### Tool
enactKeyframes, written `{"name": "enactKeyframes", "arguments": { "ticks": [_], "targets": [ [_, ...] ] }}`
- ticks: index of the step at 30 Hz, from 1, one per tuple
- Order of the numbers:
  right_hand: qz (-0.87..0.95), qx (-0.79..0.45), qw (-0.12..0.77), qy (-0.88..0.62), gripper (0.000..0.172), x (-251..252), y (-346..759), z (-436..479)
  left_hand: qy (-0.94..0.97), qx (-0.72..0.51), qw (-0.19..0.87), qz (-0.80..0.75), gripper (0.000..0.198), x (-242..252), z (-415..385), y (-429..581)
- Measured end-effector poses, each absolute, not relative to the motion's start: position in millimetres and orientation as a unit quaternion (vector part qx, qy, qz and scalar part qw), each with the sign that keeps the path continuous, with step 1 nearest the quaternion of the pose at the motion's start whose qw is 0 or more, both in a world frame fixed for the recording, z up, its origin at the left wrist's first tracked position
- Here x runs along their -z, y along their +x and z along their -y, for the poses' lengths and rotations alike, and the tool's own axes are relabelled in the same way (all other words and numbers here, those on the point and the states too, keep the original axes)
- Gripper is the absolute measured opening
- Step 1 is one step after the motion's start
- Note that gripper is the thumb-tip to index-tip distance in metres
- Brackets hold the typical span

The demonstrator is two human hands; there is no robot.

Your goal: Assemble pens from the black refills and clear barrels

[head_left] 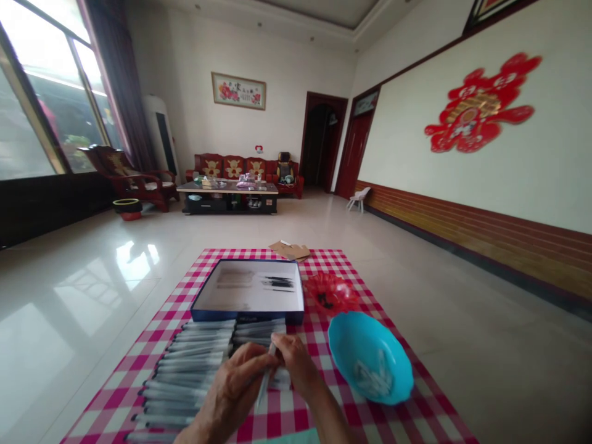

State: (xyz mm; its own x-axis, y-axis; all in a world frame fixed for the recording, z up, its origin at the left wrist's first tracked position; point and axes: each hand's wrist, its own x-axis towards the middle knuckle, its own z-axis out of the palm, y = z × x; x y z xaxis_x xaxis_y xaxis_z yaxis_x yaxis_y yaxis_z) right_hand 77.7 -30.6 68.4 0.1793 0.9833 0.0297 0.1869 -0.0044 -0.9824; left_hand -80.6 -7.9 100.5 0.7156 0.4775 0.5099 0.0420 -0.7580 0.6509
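Note:
My left hand and my right hand meet over the near part of the table, the fingers of both closed on a pale, translucent pen. Its upper end is between my fingertips, and the lower end slants down toward me. Beside and partly under my left hand lie rows of similar pens with dark ends. A shallow blue box with a white inside sits just beyond, holding thin dark refills. To the right, a turquoise bowl contains several whitish translucent pieces.
A red flower-shaped dish with small black parts stands behind the bowl. Brown cardboard lies at the far edge of the pink checked tablecloth. Farther off are a coffee table, a sofa and a small chair.

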Motion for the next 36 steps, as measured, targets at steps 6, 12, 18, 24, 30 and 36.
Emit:
{"name": "enactKeyframes", "arguments": {
  "ticks": [6,12,18,24,30,36],
  "targets": [
    [0.529,-0.272,0.430,-0.679,0.046,-84,113,56,0.837,-0.424,0.249,-0.239,0.019,-83,0,-74],
    [0.463,-0.055,0.305,-0.830,0.021,-81,215,105,0.830,-0.416,0.259,-0.268,0.029,-59,-1,-74],
    [0.371,-0.023,0.115,-0.921,0.012,-55,262,127,0.849,-0.413,0.241,-0.223,0.036,-47,6,-67],
    [0.375,-0.030,0.049,-0.925,0.018,-44,265,121,0.858,-0.402,0.250,-0.201,0.028,-44,15,-64],
    [0.403,-0.004,0.106,-0.909,0.020,-48,263,111,0.859,-0.377,0.270,-0.216,0.024,-42,20,-64],
    [0.494,-0.013,0.246,-0.834,0.026,-69,225,101,0.866,-0.367,0.251,-0.228,0.034,-39,22,-64]
  ]
}}
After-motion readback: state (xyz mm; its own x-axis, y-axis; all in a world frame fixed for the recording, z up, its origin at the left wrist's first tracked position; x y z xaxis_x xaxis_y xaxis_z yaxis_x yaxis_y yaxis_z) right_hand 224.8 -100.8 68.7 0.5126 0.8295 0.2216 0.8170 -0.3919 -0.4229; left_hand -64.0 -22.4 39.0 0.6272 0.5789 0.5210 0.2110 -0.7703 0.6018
